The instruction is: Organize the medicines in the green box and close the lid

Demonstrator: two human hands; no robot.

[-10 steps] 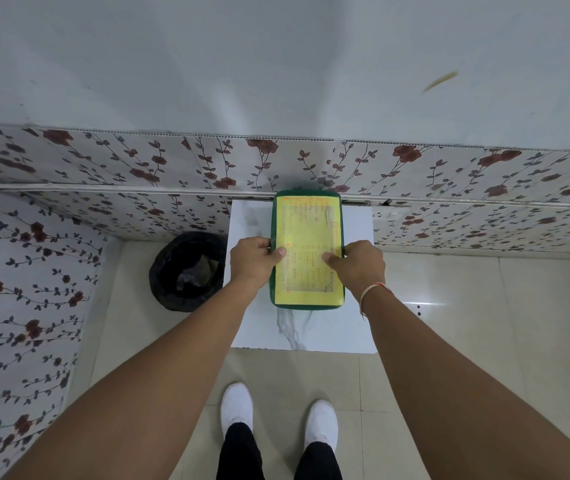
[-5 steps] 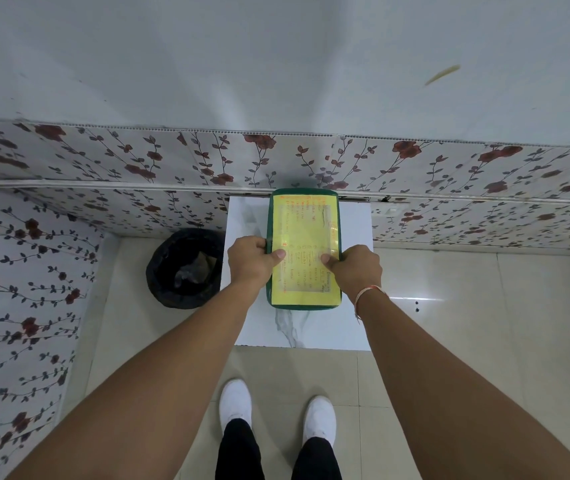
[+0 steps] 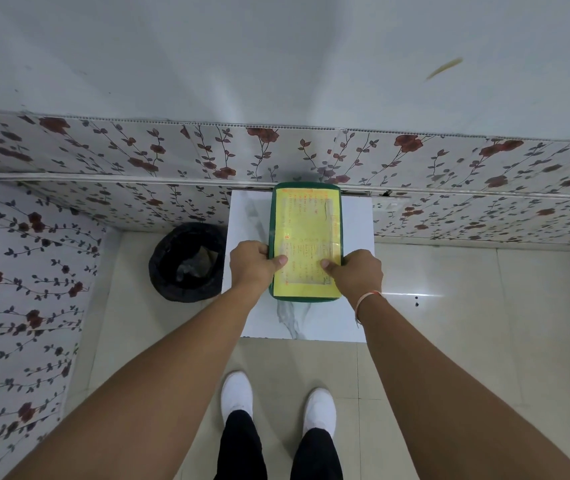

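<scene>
The green box point(image 3: 305, 237) rests on a small white marble-patterned table point(image 3: 356, 220) against the flowered wall. Its lid is down, and a yellow printed label covers the top. My left hand point(image 3: 254, 263) grips the box's left side with the thumb lying on the lid. On the opposite side my right hand point(image 3: 356, 273), with an orange thread at the wrist, holds the box the same way. No medicines are visible; the inside of the box is hidden.
A black bin point(image 3: 188, 263) lined with a dark bag stands on the floor left of the table. Flower-patterned panels cover the walls behind and to the left. My white shoes point(image 3: 238, 396) stand on beige floor tiles in front of the table.
Both hands stay on the box's sides with thumbs on the lid. The view has shifted slightly; the box has not visibly moved on the table.
</scene>
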